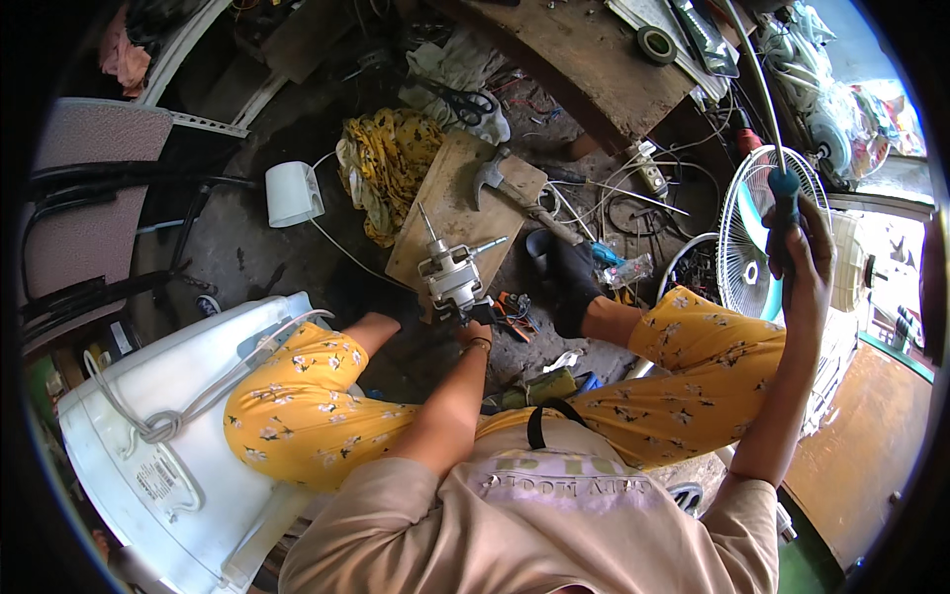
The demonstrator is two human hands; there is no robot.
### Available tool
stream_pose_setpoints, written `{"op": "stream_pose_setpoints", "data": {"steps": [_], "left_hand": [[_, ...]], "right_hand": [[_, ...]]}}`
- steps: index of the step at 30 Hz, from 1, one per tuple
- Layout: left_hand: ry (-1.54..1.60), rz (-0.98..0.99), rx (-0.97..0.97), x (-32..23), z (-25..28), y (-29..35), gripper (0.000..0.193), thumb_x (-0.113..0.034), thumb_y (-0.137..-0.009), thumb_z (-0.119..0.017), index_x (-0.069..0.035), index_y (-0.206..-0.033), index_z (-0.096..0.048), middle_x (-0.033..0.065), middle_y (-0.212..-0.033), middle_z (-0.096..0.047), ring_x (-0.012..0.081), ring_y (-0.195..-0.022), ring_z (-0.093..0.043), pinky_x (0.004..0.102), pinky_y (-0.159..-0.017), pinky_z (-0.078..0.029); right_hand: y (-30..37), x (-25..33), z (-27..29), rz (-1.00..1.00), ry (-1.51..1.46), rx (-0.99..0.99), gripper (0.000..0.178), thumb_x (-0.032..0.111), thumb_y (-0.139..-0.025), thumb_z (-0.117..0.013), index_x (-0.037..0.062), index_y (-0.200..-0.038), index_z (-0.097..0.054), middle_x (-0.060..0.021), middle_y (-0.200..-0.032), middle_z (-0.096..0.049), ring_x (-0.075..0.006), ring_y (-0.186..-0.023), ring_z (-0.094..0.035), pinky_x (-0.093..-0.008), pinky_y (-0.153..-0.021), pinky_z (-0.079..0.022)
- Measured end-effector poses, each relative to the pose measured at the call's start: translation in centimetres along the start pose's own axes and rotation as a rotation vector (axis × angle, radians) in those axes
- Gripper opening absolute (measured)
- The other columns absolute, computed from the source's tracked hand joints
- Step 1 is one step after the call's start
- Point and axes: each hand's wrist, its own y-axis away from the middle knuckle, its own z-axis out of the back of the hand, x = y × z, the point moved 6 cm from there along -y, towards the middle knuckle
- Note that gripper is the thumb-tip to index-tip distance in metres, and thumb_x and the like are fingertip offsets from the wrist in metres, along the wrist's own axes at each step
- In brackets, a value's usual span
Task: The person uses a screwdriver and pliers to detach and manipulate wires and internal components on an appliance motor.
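My left hand (475, 335) is closed at the near end of a fan motor (453, 277). The motor has a pale metal body and a shaft sticking out at the far side. It is over the near edge of a wooden board (421, 233); whether it rests there I cannot tell. My right hand (809, 247) is raised at the right, wrapped round the dark and teal handle of a long screwdriver (783, 186), its shaft pointing up. A claw hammer (520, 196) lies across the board. Orange-handled pliers (513, 315) are on the floor beside my left hand.
A caged fan (737, 233) stands at the right, near my right hand. A white appliance body (129, 396) is by my left leg. Yellow cloth (381, 168), scissors (467, 103) and a white plastic housing (289, 194) lie ahead. A wooden bench (584, 74) with a tape roll (656, 45) stands beyond.
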Motion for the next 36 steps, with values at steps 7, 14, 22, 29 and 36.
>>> {"op": "stream_pose_setpoints", "data": {"steps": [7, 14, 22, 29, 36], "left_hand": [[0.855, 0.4, 0.258, -2.7, 4.0, 5.3, 0.017, -0.022, -0.078, -0.074, -0.006, -0.08, -0.069, 0.0049, -0.067, -0.067, 0.0194, -0.055, -0.063, 0.0319, -0.051, -0.05], [1.511, 0.279, 0.825, -10.7, 16.9, 14.3, 0.011, -0.015, -0.091, -0.066, -0.009, -0.1, -0.067, -0.0031, -0.08, -0.061, 0.0082, -0.064, -0.051, 0.0194, -0.049, -0.035], [2.145, 0.138, 1.009, -13.7, 25.9, 14.5, 0.022, -0.027, -0.093, -0.063, -0.015, -0.112, -0.065, 0.0, -0.091, -0.059, 0.0138, -0.082, -0.054, 0.0249, -0.063, -0.043], [2.143, 0.012, 1.133, -13.8, 27.7, 15.1, 0.023, -0.023, -0.094, -0.063, -0.013, -0.115, -0.063, 0.0013, -0.102, -0.06, 0.0141, -0.086, -0.054, 0.0246, -0.062, -0.044], [2.13, 0.024, 1.107, -13.7, 27.5, 15.0, 0.023, -0.021, -0.094, -0.062, -0.014, -0.116, -0.063, 0.0012, -0.105, -0.058, 0.0139, -0.089, -0.051, 0.0236, -0.063, -0.041]], "right_hand": [[1.9, -1.8, -1.5, -0.084, -0.001, 0.151, 0.039, 0.014, -0.089, -0.068, 0.0002, -0.124, -0.059, -0.0013, -0.1, -0.064, -0.0049, -0.084, -0.056, -0.0196, -0.076, -0.045], [8.9, -1.7, -5.7, 0.079, 0.356, 0.323, 0.037, -0.002, -0.071, -0.072, 0.0041, -0.107, -0.07, -0.0082, -0.095, -0.063, -0.0209, -0.09, -0.061, -0.0306, -0.08, -0.048], [16.0, -0.1, -7.9, 0.298, 0.579, 0.318, 0.037, 0.008, -0.068, -0.075, 0.0085, -0.105, -0.071, -0.0127, -0.094, -0.065, -0.0326, -0.09, -0.059, -0.0411, -0.081, -0.049], [18.4, -0.7, -8.9, 0.28, 0.498, 0.285, 0.036, 0.009, -0.07, -0.075, 0.0079, -0.106, -0.071, -0.0123, -0.092, -0.065, -0.033, -0.088, -0.059, -0.0408, -0.079, -0.048], [18.9, -1.4, -8.5, 0.231, 0.48, 0.285, 0.037, 0.01, -0.071, -0.075, 0.0061, -0.107, -0.071, -0.0151, -0.093, -0.065, -0.0343, -0.089, -0.062, -0.0402, -0.079, -0.049]]}}
